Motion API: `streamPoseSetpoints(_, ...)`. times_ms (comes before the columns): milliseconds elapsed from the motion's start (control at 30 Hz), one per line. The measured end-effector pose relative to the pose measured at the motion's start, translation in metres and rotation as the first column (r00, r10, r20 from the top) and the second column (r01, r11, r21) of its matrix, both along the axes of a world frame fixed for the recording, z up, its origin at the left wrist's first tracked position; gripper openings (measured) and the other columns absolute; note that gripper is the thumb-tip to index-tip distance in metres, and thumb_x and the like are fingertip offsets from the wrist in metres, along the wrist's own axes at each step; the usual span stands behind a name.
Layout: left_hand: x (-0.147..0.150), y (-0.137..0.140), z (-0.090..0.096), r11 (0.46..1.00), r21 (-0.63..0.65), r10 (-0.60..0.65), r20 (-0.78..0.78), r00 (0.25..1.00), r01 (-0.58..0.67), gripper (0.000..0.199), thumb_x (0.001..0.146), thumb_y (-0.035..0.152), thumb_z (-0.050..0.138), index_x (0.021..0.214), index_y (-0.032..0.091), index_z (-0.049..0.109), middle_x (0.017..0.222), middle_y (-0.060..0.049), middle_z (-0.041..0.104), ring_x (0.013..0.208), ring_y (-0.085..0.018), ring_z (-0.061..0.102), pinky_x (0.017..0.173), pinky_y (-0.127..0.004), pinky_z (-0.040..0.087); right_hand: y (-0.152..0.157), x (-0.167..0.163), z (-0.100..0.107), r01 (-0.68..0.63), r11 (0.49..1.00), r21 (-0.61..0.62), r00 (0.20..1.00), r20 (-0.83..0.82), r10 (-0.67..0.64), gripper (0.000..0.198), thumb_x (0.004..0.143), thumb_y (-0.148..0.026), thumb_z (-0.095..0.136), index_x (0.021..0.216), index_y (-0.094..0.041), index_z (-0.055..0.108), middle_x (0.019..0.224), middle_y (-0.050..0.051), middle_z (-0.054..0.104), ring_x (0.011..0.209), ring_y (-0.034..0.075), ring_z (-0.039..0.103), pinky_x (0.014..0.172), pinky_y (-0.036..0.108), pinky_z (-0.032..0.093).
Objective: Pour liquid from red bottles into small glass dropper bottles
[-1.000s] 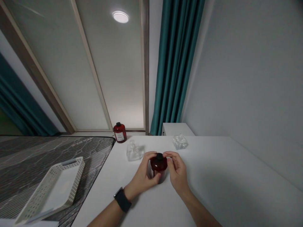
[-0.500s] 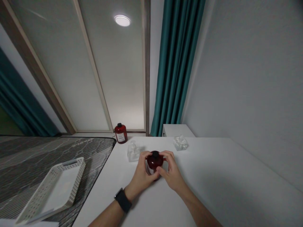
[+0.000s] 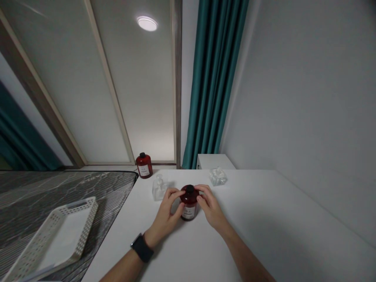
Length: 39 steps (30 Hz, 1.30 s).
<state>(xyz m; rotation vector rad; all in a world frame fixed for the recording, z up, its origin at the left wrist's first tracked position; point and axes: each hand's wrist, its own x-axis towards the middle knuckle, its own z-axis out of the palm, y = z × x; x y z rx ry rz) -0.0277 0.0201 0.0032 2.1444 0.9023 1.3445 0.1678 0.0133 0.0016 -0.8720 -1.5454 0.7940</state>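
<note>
A dark red bottle [image 3: 188, 212] with a black cap and a white label stands upright on the white table [image 3: 202, 250]. My left hand [image 3: 168, 213], with a dark watch at the wrist, is curved around its left side; thumb and fingertips touch the label edge and the shoulder. On the other side my right hand [image 3: 212, 207] has its fingers and thumb against the bottle's right shoulder. Just behind my left hand is a clear glass bottle [image 3: 159, 188]. A clear, faceted glass-like piece [image 3: 217, 176] sits farther back to the right.
A second red bottle [image 3: 144, 166] stands at the table's far left corner. To the left, a white perforated basket [image 3: 48, 224] rests on a grey patterned surface [image 3: 114, 188]. Behind the table are a low white cabinet [image 3: 216, 161], a teal curtain [image 3: 217, 78] and sliding frosted doors.
My fingers have shifted from the bottle's front towards its sides, so its white label now shows facing me. The view has turned slightly right.
</note>
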Motion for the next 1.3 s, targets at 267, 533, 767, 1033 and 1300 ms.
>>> streamPoseSetpoints(267, -0.011, 0.003, 0.004, 0.988, 0.153, 0.009, -0.181, 0.983, 0.019, 0.039, 0.098, 0.016, 0.046, 0.135, 0.027, 0.051, 0.116, -0.009, 0.056, 0.108, -0.022, 0.056, 0.093, -0.039, 0.049, -0.006, -0.017, -0.010, 0.125, 0.990, 0.064, 0.990, 0.051, -0.129, 0.041, 0.089, -0.035, 0.060, 0.127, -0.026, 0.048, 0.125, 0.009, 0.054, 0.117, 0.025, 0.053, 0.097, 0.040, 0.046)
streamPoseSetpoints(533, -0.048, 0.024, 0.005, 0.862, 0.379, 0.363, -0.003, 0.932, -0.335, 0.032, 0.091, 0.018, 0.052, 0.123, 0.020, 0.047, 0.103, -0.008, 0.056, 0.096, -0.023, 0.055, 0.083, -0.039, 0.050, -0.010, -0.021, -0.006, 0.182, 0.980, -0.084, 0.982, 0.075, -0.175, 0.040, 0.087, -0.032, 0.059, 0.124, -0.025, 0.047, 0.121, 0.008, 0.059, 0.111, 0.025, 0.056, 0.098, 0.042, 0.043)
streamPoseSetpoints(767, -0.082, 0.059, -0.006, 0.922, 0.058, 0.386, -0.203, 0.900, -0.382, 0.055, 0.084, 0.041, 0.060, 0.131, 0.019, 0.041, 0.129, -0.014, 0.049, 0.121, -0.033, 0.049, 0.099, -0.053, 0.045, -0.010, -0.019, -0.005, 0.164, 0.983, -0.087, 0.984, 0.081, -0.157, 0.040, 0.087, -0.031, 0.058, 0.125, -0.025, 0.047, 0.122, 0.008, 0.059, 0.112, 0.025, 0.056, 0.097, 0.043, 0.042)
streamPoseSetpoints(1033, -0.092, 0.061, -0.003, 0.948, -0.238, 0.140, -0.283, 0.949, -0.211, 0.045, 0.080, 0.034, 0.063, 0.120, 0.020, 0.049, 0.121, -0.010, 0.060, 0.113, -0.027, 0.058, 0.096, -0.043, 0.049, -0.008, -0.020, -0.005, 0.154, 0.978, -0.139, 0.987, 0.077, -0.144, 0.041, 0.088, -0.035, 0.058, 0.126, -0.024, 0.047, 0.124, 0.009, 0.060, 0.113, 0.025, 0.058, 0.093, 0.041, 0.046)
streamPoseSetpoints(1300, -0.101, 0.053, 0.015, 0.937, -0.343, -0.060, -0.334, 0.941, -0.062, 0.041, 0.076, 0.030, 0.071, 0.111, 0.020, 0.052, 0.117, -0.008, 0.060, 0.106, -0.023, 0.059, 0.094, -0.039, 0.050, 0.013, -0.021, -0.001, 0.086, 0.985, -0.149, 0.995, 0.052, -0.079, 0.039, 0.089, -0.032, 0.058, 0.125, -0.025, 0.048, 0.122, 0.007, 0.061, 0.107, 0.023, 0.060, 0.092, 0.040, 0.049)
